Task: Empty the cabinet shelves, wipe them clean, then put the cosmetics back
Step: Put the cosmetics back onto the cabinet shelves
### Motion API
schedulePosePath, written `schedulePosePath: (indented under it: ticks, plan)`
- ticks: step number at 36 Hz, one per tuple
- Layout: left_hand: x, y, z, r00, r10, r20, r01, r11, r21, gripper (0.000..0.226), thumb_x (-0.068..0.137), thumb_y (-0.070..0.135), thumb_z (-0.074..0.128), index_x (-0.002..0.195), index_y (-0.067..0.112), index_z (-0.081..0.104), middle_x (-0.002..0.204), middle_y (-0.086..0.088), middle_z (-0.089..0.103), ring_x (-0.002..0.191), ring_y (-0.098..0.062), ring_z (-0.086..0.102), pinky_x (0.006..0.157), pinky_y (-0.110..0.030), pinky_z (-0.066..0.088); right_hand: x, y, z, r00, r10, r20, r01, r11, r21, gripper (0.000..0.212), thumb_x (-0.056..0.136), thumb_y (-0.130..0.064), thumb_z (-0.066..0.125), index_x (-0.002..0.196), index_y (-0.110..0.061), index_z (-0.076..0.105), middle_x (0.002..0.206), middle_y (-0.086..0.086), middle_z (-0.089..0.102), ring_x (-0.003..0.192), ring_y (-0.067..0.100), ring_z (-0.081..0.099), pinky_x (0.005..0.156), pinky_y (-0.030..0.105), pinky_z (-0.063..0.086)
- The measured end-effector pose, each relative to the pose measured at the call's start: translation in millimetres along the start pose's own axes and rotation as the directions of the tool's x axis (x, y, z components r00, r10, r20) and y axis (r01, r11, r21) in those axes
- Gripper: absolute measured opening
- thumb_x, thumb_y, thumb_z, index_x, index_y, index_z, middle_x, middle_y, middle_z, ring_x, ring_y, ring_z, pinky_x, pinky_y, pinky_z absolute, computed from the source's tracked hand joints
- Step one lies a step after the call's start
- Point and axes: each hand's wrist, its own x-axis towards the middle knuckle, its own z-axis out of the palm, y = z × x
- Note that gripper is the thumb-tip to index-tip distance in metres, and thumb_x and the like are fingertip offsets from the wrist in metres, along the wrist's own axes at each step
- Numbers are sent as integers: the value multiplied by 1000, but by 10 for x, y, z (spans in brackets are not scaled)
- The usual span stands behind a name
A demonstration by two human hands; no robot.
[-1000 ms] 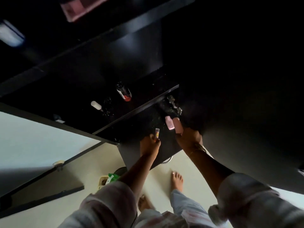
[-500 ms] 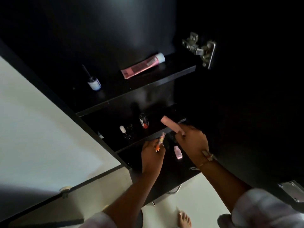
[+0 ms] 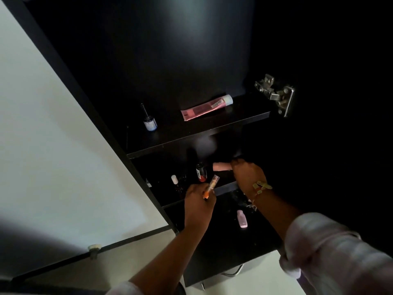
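Note:
The black cabinet stands open before me. My left hand (image 3: 198, 204) grips a slim orange tube (image 3: 211, 186) in front of the middle shelf (image 3: 223, 186). My right hand (image 3: 248, 175) holds a pale pink tube (image 3: 222, 166) lying sideways just above that shelf. On the middle shelf stand a dark bottle with a red base (image 3: 201, 172) and a small white-capped item (image 3: 174, 179). A pink tube (image 3: 206, 107) and a small blue nail-polish bottle (image 3: 150, 123) rest on the upper shelf (image 3: 191, 135). A small pink bottle (image 3: 242, 219) lies on the lower shelf.
A metal door hinge (image 3: 276, 94) sticks out at the cabinet's right side above the upper shelf. The white cabinet door (image 3: 53, 145) hangs open on the left. The cabinet interior to the right is too dark to make out.
Both hands rose from the lower shelf to the middle shelf. The right hand carried the pale pink tube up and in over that shelf; one pink bottle stayed on the lower shelf.

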Motion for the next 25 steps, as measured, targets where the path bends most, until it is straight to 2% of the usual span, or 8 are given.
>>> schedulePosePath:
  ticks: [8,12,15,18,21,23,25]
  plan:
    - [-2,71,-40,1000,-23,-7,23,1000,-5,19,88,18,63,106,21,69,98,3,59,83,-7,60,74,-16,48,73,66,108,999,-41,-7,41,995,89,36,93,-9,46,127,-15,55,124,9,60,102,28,67,80,36,55]
    - [1,81,-30,999,-49,-7,49,998,-30,17,88,17,63,104,21,69,98,3,59,82,-6,60,74,-19,51,71,106,182,996,-82,-26,84,993,84,34,90,-8,50,122,-12,59,122,9,61,103,26,65,85,33,52]
    - [2,105,-22,998,-70,-3,70,997,-45,17,87,17,63,102,21,69,98,4,59,80,-4,59,69,-11,44,58,116,193,996,-84,-33,87,990,109,32,90,-8,50,120,-11,59,122,11,61,104,27,64,88,33,52]
    - [1,109,-2,996,-93,8,93,993,-72,13,86,18,63,97,22,69,96,3,61,79,-5,60,68,-16,49,47,136,211,996,-82,-24,85,985,149,35,89,-10,52,123,-11,59,126,11,59,107,27,63,91,32,52]
    - [6,112,18,994,-112,16,113,989,-98,10,84,19,63,91,23,68,91,3,62,75,-6,61,68,-26,54,49,153,275,998,-47,-42,55,980,191,37,87,-8,54,123,-13,59,128,9,57,107,25,63,92,32,52]
    - [2,145,19,993,-116,31,119,985,-126,8,83,19,63,88,24,67,87,3,63,73,-6,61,66,-24,51,27,144,252,999,-3,-46,15,967,253,33,88,-9,55,121,-12,61,126,9,59,106,25,64,91,32,53]
    - [-1,199,20,992,-119,48,126,975,-181,9,84,20,62,84,28,66,84,3,64,72,-7,61,64,-22,49,-18,116,154,994,86,-63,-54,914,402,27,91,-17,57,116,-12,66,119,9,64,103,26,65,87,31,53]
